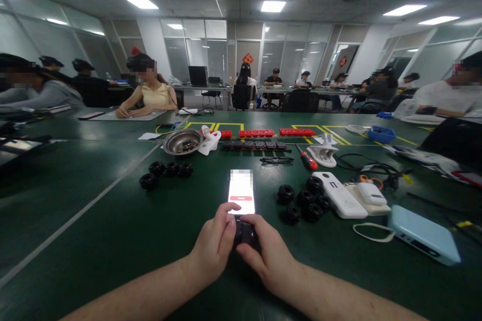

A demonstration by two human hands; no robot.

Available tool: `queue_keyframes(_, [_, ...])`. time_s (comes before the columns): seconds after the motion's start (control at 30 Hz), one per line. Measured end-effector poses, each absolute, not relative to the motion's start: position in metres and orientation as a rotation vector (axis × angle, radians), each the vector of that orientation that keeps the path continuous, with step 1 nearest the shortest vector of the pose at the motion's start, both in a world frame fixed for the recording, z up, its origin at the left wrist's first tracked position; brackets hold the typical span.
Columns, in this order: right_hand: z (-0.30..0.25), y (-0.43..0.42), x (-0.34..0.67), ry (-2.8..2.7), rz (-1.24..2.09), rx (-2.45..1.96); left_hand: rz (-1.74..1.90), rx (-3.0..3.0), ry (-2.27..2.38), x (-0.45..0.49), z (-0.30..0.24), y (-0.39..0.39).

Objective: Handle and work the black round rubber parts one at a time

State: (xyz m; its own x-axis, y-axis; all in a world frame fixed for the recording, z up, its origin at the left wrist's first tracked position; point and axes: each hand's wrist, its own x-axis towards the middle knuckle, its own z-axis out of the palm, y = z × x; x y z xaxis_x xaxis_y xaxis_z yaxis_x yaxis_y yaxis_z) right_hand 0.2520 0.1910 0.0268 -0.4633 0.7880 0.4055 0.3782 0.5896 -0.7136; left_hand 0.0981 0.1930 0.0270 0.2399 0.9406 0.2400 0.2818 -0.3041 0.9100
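Right in front of me, a phone shows a lit white screen with a red button. My left hand is closed, its index finger reaching over the phone's lower edge and its thumb against a small black piece. My right hand grips that piece between thumb and fingers. Its kind is partly hidden, though it is dark and rounded like the wheels nearby. Several black toy wheels lie to the right of the phone, and another group of black wheels is on the left.
Farther back are a metal bowl with small parts, red toy blocks, a black chassis strip, a screwdriver and white stands. To the right lie a white power bank, a light-blue device and cables. People sit around.
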Motion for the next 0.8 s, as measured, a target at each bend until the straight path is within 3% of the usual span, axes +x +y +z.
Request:
queue_keyframes(0.13, [0.027, 0.191, 0.254, -2.201, 0.296, -0.799, 1.068, 1.151, 1.166, 0.11, 0.032, 0.196])
queue_keyframes(0.33, [0.033, 0.191, 0.255, -2.081, 0.799, -1.134, 1.137, 1.357, 1.13, 0.103, 0.026, 0.198])
queue_keyframes(0.5, [0.033, 0.192, 0.255, -2.207, 0.556, -0.886, 1.18, 1.329, 1.112, 0.101, 0.025, 0.202])
queue_keyframes(0.7, [0.031, 0.194, 0.258, -2.091, 0.748, -1.149, 1.126, 1.425, 1.09, 0.102, 0.021, 0.199])
queue_keyframes(0.8, [0.031, 0.194, 0.258, -2.191, 0.554, -0.955, 1.154, 1.45, 1.098, 0.099, 0.018, 0.198])
